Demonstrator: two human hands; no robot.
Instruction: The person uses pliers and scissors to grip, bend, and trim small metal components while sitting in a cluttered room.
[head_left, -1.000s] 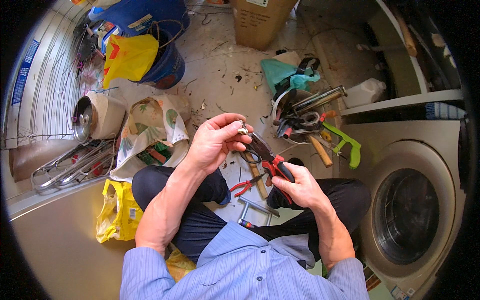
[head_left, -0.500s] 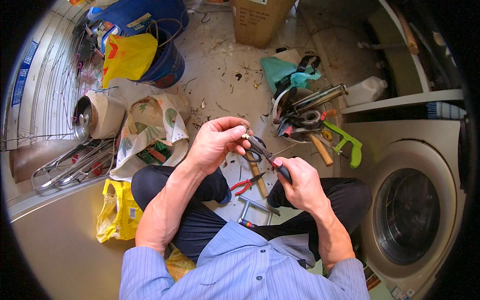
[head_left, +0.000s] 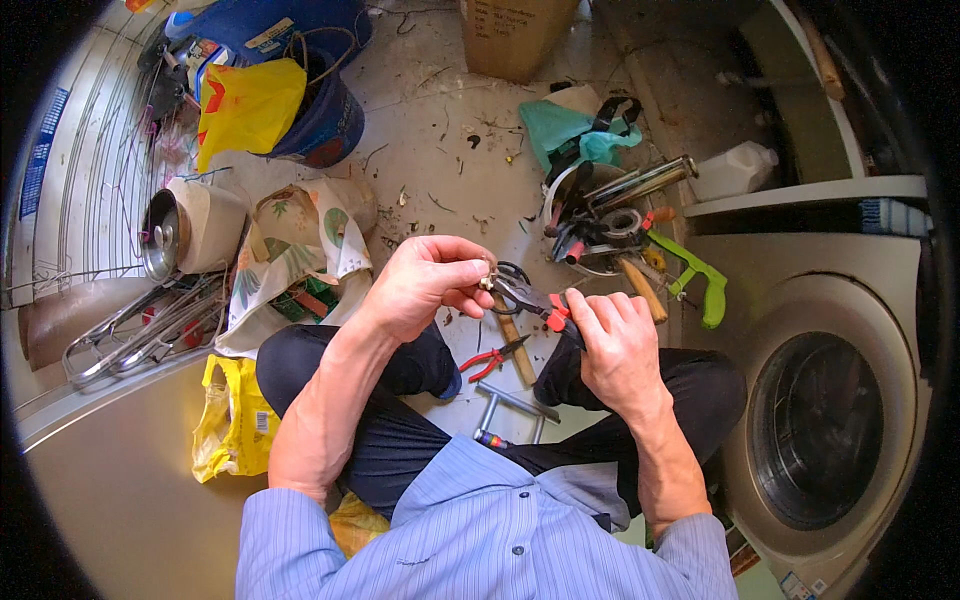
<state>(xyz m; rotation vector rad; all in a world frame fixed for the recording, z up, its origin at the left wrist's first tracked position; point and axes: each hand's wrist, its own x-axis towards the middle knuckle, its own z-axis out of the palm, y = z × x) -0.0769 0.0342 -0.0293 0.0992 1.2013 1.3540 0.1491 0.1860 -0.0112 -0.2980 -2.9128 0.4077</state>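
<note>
My left hand (head_left: 425, 287) is closed, pinching a small brass-coloured metal piece (head_left: 487, 283) between thumb and fingertips. Beside it hangs a loop of black cable (head_left: 513, 270); whether the two are joined I cannot tell. Pliers (head_left: 528, 297) with red and black handles are held in my right hand (head_left: 618, 350), their jaws pointing at the metal piece. Whether the jaws touch it is hard to see. Between my feet on the floor lie red-handled pliers (head_left: 488, 361), a wooden handle (head_left: 518, 350) and a grey metal frame-like tool (head_left: 515, 402).
A bucket of tools (head_left: 590, 235) with a green-handled saw (head_left: 703, 280) stands ahead right, before a washing machine (head_left: 820, 430). Left are a patterned cloth bag (head_left: 300, 240), a yellow plastic bag (head_left: 232, 420) and a blue bucket (head_left: 335, 125). Scraps litter the floor (head_left: 430, 130).
My right hand has shifted slightly right and loosened its fingers along the pliers, so more of the red handle shows. The left hand keeps its pinch on the metal piece.
</note>
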